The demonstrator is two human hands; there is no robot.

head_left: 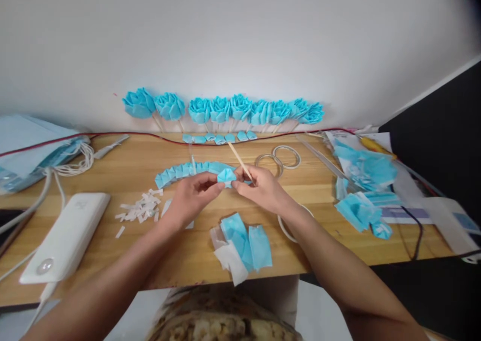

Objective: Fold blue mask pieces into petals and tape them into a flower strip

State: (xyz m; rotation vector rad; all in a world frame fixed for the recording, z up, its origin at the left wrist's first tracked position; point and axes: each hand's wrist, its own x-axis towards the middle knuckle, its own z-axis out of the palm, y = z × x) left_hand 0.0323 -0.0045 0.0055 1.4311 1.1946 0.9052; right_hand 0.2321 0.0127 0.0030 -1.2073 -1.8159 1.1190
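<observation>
Pinching the small blue piece (pixel 226 175) by its two sides, we have it, in the head view, above the middle of the table (pixel 319 185). Our left hand (pixel 197 195) is nearly closed, thumb and fingers on the left edge; our right hand (pixel 263 188) grips the right edge likewise, a wooden stick (pixel 239 158) lodged across its fingers. We do well to press evenly, keep the folds crisp and angle the stick away. White strips (pixel 141 208) lie to the left, blue scraps (pixel 240 238) on the near side.
</observation>
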